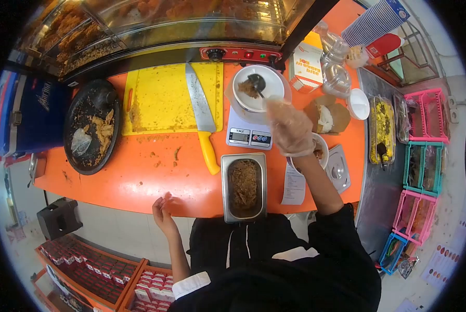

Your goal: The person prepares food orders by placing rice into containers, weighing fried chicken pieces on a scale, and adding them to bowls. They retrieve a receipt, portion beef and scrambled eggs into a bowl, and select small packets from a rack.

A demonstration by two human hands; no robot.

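My right hand (pixel 290 129), in a clear plastic glove, is closed around the handle of a black ladle (pixel 257 82). The ladle's head is over a white bowl (pixel 270 76), with some brown food (pixel 247 89) beside it. Under the bowl is a digital kitchen scale (pixel 248 137); its readout is too small to read. My left hand (pixel 163 213) is bare at the table's front edge, fingers apart and holding nothing. Between my hands stands a steel pan (pixel 244 188) of brown shredded food. Another white bowl (pixel 320 151) is partly hidden behind my right hand.
A large knife (pixel 201 101) with a yellow handle lies across a yellow cutting board (pixel 165 99). A black platter (pixel 87 148) with scraps is at left. A heated display case (pixel 191 34) borders the back. Right are a steel lid (pixel 338 169), a paper slip (pixel 294 187) and clear containers (pixel 336 67).
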